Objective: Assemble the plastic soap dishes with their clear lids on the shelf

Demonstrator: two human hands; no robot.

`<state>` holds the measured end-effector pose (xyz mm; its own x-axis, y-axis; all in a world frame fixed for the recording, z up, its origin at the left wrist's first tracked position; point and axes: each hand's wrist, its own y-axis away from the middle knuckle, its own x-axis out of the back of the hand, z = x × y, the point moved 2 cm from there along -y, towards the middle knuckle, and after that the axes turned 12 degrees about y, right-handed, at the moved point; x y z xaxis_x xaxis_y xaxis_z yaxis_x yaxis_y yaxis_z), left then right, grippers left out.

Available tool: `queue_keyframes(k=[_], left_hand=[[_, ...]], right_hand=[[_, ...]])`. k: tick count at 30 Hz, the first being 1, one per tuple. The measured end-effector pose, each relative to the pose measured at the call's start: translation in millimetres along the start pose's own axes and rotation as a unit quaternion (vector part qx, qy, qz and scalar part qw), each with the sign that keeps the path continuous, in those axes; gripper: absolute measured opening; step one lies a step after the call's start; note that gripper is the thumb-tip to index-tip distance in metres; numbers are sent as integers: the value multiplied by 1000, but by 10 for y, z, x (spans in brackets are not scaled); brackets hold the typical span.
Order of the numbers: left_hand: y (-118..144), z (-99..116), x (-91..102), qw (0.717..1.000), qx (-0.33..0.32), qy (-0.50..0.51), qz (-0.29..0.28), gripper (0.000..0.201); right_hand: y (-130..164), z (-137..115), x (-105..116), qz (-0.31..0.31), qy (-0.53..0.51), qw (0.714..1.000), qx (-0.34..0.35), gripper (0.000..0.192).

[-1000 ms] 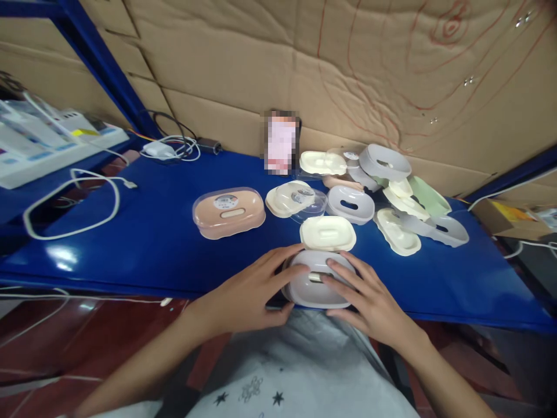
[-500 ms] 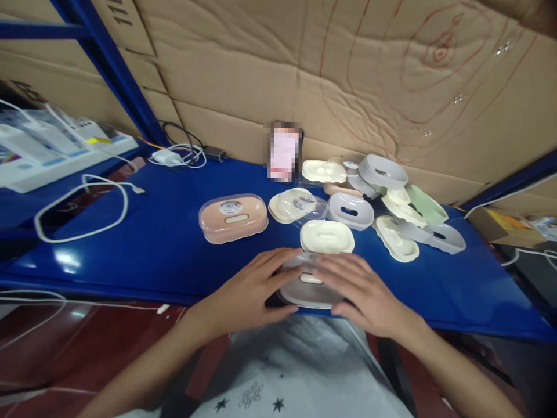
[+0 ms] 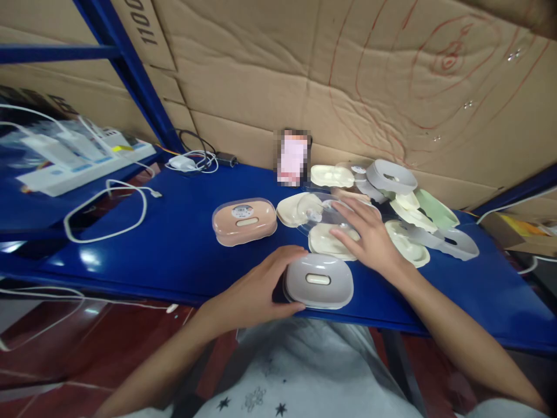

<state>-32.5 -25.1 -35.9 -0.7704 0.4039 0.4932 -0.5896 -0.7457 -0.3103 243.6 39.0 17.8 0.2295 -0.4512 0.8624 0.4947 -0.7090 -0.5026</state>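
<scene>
A person's left hand (image 3: 256, 293) cups the side of a grey soap box (image 3: 318, 281) at the blue table's (image 3: 174, 244) near edge, fingers curled loosely; beyond it, the right hand (image 3: 368, 235) lies spread on a cream lid (image 3: 324, 241).

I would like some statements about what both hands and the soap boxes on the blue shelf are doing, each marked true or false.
1. The left hand rests against the grey box at the near edge of the blue shelf. True.
2. The right hand also grips the grey box. False: it reaches further back, with its fingers on a cream tray.
3. The pink box stands alone, left of the hands, touched by neither. True.
4. The pink box lies open, its lid beside it. False: a clear lid covers it.
5. A white cable lies looped on the left part of the shelf. True.
</scene>
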Motion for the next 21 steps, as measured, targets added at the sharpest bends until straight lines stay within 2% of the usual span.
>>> queue_keyframes(k=[2,4,7,11,15,21], left_hand=[[8,-65,-12,998,18,40,33,107],[15,-114,-24,996,34,67,48,119],[17,-124,-25,998,36,50,21,119],[13,-74,-6,1000,10,-9,-26,111],[7,-46,6,999,7,-31,-22,107],[-3,-23,6,999,-10,-23,-31,100]], right_hand=[[399,-60,169,16,-29,998,44,59],[757,-169,265,1,-56,995,84,64],[1039,-356,259,-34,-63,989,127,62],[965,-499,138,-51,-40,989,135,61],[878,-504,85,-45,-27,991,125,63],[1015,-522,91,-33,5,993,114,64]])
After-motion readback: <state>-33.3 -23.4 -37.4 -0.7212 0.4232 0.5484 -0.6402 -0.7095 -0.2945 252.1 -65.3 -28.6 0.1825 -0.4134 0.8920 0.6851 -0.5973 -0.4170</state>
